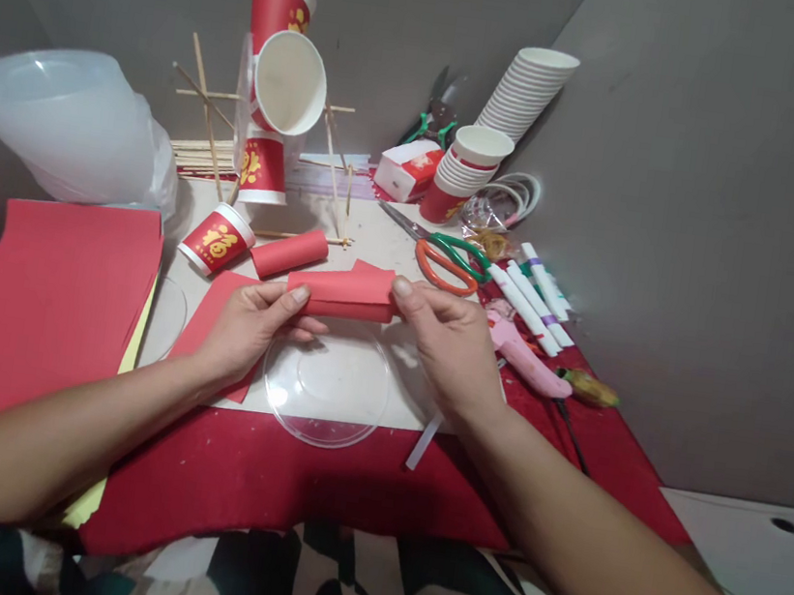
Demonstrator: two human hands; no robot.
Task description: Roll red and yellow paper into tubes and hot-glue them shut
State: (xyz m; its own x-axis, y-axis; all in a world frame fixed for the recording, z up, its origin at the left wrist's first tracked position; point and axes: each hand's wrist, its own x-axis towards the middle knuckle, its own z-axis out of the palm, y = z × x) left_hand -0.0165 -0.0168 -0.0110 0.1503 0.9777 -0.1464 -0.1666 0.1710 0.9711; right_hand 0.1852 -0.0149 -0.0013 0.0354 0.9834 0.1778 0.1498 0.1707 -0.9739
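A rolled piece of red paper [342,296] is stretched level between my two hands, a loose edge running along its side. My left hand [259,318] pinches its left end with the thumb on top. At the other end, my right hand [446,338] grips it between thumb and fingers. Just behind lies a finished-looking red paper tube [290,254], beside a tipped red paper cup [217,240] with gold print. Below my hands rests a clear round plastic lid [324,395]. A flat red paper piece [211,317] lies partly under my left hand.
Stacked cups [278,87] stand in a wooden stick frame [339,183] at the back. Scissors [447,250], white markers [531,306] and a pink glue gun [531,359] lie right. Red paper sheets [44,310] and clear plastic containers [75,123] are left; cup stacks [469,166] stand back right.
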